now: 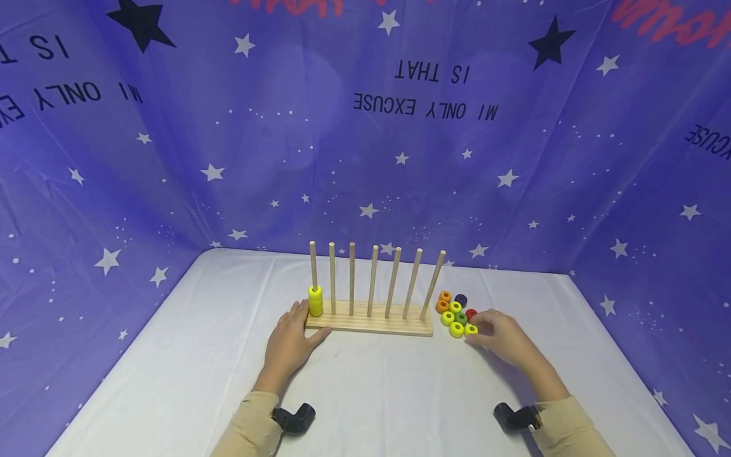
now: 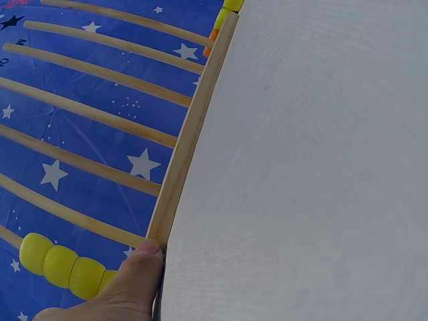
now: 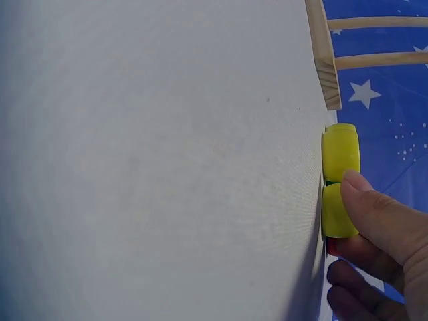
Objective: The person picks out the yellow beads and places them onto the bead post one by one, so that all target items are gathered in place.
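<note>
My right hand [image 1: 505, 339] pinches a yellow bead [image 1: 471, 329] – other beads [image 1: 454, 308] crowd at eleven o'clock; my left hand [image 1: 291, 343], fingers relaxed, steadies the rack [image 1: 371, 325].

yellow ring [image 1: 471, 329] — flat on table, rightmost of cluster

Backdrop cloth [image 1: 365, 158]: violet-blue, scattered white stars, a few dark navy stars, black lettering (printed upside down), red script at the top edge. Desk [image 1: 371, 393]: plain white cover. Peg rack [image 1: 371, 324]: pale natural wood, base and seven pegs alike. Stacked rings [image 1: 315, 301] on the leftmost peg: yellow. Loose rings [image 1: 455, 312]: orange, yellow, green, red, one dark navy. Ring [image 1: 471, 329] at the right hand's fingers [image 3: 374, 214]: yellow. Sleeves [image 1: 251, 425]: beige.
</note>
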Demonstrator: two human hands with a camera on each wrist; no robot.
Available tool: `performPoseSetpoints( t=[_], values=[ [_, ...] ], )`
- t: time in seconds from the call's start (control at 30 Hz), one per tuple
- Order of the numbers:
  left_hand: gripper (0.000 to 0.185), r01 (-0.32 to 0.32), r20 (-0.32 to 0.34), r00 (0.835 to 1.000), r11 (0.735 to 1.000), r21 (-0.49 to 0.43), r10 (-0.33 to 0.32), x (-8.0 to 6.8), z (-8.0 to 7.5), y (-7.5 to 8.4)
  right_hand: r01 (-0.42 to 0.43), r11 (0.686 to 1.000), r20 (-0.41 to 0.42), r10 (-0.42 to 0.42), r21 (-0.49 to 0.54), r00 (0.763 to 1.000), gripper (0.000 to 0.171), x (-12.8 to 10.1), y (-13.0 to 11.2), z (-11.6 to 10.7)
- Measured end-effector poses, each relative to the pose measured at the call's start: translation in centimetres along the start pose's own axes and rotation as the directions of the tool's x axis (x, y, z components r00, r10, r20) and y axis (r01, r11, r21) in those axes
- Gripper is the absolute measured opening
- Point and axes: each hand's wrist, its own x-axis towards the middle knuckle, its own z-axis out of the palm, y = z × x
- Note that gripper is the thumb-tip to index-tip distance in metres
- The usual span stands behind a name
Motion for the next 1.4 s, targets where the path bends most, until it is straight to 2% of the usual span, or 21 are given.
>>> performPoseSetpoints(
  t=[0.2, 0.5, 0.63, 0.8, 1.0, 1.1, 1.4],
  values=[
    [0.090, -0.001, 0.000, 1.000, 1.000, 0.000, 0.001, 0.0, 0.0, 0.1, -0.014, 1.000, 0.033, 0.014, -0.018, 0.999, 0.048, 0.1, 0.3, 0.2],
    [0.091, -0.002, -0.002, 1.000, 1.000, 0.000, 0.002, 0.0, 0.1, 0.0, -0.020, 0.999, 0.045, 0.022, -0.043, 0.999, 0.049, 0.4, 0.3, -0.3],
    [0.091, -0.004, -0.004, 1.000, 1.000, 0.001, 0.004, 0.0, 0.1, 0.0, -0.012, 0.999, 0.039, 0.013, -0.032, 0.999, 0.044, 0.6, 0.3, -1.1],
    [0.092, -0.002, -0.003, 1.000, 1.000, 0.000, 0.002, 0.0, 0.0, 0.0, 0.048, 0.998, 0.008, -0.048, -0.029, 0.999, 0.032, 1.0, -0.1, -2.4],
    [0.092, 0.002, 0.000, 1.000, 1.000, 0.007, -0.002, -0.1, 0.0, -0.1, 0.101, 0.992, -0.014, -0.103, -0.077, 0.995, 0.035, 2.1, -2.1, -5.1],
    [0.092, 0.003, 0.004, 1.000, 1.000, 0.006, -0.003, -0.1, 0.1, -0.1, 0.098, 0.991, -0.035, -0.101, -0.091, 0.994, 0.040, 2.8, -3.5, -6.5],
    [0.091, -0.006, -0.003, 1.000, 1.000, 0.015, 0.006, -0.1, 0.1, -0.1, 0.162, 0.982, -0.089, -0.171, -0.092, 0.981, 0.041, 5.1, -7.5, -9.4]
  ],
)
